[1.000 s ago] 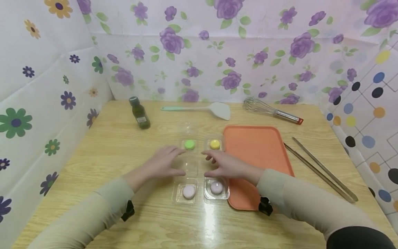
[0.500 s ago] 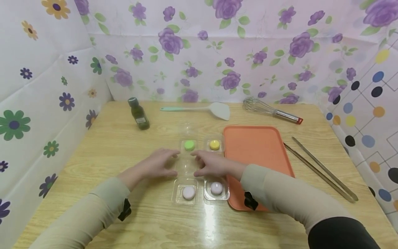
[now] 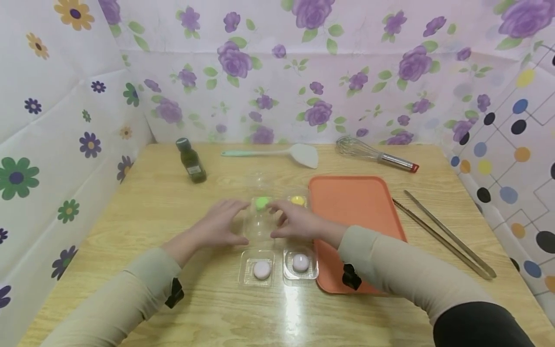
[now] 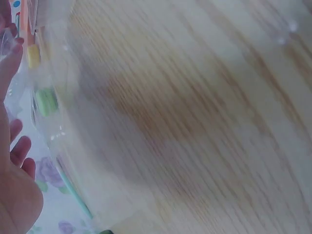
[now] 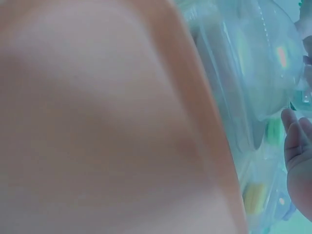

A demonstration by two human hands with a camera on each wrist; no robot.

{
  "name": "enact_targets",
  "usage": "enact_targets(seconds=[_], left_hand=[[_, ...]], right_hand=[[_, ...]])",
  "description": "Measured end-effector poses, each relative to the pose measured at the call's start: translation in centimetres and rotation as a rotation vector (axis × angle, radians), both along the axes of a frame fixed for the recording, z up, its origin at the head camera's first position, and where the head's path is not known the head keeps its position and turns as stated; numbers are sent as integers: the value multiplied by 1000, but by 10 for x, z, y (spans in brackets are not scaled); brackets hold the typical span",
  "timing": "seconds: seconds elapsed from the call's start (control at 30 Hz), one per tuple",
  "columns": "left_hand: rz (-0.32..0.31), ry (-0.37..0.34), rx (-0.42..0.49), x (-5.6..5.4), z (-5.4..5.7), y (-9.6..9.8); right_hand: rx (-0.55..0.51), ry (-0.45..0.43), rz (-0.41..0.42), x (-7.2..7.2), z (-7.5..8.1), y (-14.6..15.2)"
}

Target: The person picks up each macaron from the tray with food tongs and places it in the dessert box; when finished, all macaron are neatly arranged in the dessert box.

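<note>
Both hands reach over a clear plastic lid (image 3: 258, 227), left hand (image 3: 218, 224) on its left side and right hand (image 3: 301, 221) on its right. The fingers are spread from the thumbs, with fingertips at or near the lid's edges; contact is hard to tell. The lid stands behind a clear box (image 3: 244, 273) with a pale pink macaron (image 3: 262, 270). Right of it is a second clear box (image 3: 287, 274) with another pale macaron (image 3: 300, 263). Beyond the hands lie a green macaron (image 3: 262, 203) and a yellow macaron (image 3: 297, 200), also in clear boxes.
An orange tray (image 3: 351, 202) lies under the right forearm, with metal tongs (image 3: 446, 236) to its right. Along the back are a dark bottle (image 3: 191, 161), a spatula (image 3: 303, 155) and a whisk (image 3: 377, 154). Patterned cloth walls surround the wooden table (image 3: 208, 308).
The right hand has moved left, from above the right-hand boxes to the lid's right side. The left hand has drawn slightly left. The boxes and macarons stay in place on the table.
</note>
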State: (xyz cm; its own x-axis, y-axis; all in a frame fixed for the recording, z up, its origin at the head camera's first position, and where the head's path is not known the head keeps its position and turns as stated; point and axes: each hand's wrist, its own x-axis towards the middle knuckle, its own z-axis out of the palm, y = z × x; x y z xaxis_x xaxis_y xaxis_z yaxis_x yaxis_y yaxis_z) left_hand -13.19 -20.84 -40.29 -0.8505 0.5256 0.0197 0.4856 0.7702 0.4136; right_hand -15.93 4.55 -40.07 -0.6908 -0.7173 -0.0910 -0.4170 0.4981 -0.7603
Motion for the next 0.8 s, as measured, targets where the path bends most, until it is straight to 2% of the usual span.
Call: enact_targets(seconds=[0.27, 0.5, 0.7, 0.8], left_hand=[[29, 95, 18, 3, 4, 10], [34, 169, 50, 5, 7, 15], [34, 223, 57, 6, 11, 18], [23, 264, 55, 6, 12, 19]], right_hand=[[-109, -28, -2, -2, 1, 6], [-268, -193, -26, -2, 3, 9], [-236, -293, -38, -1, 5, 9], [-254, -364, -36, -1, 5, 8]])
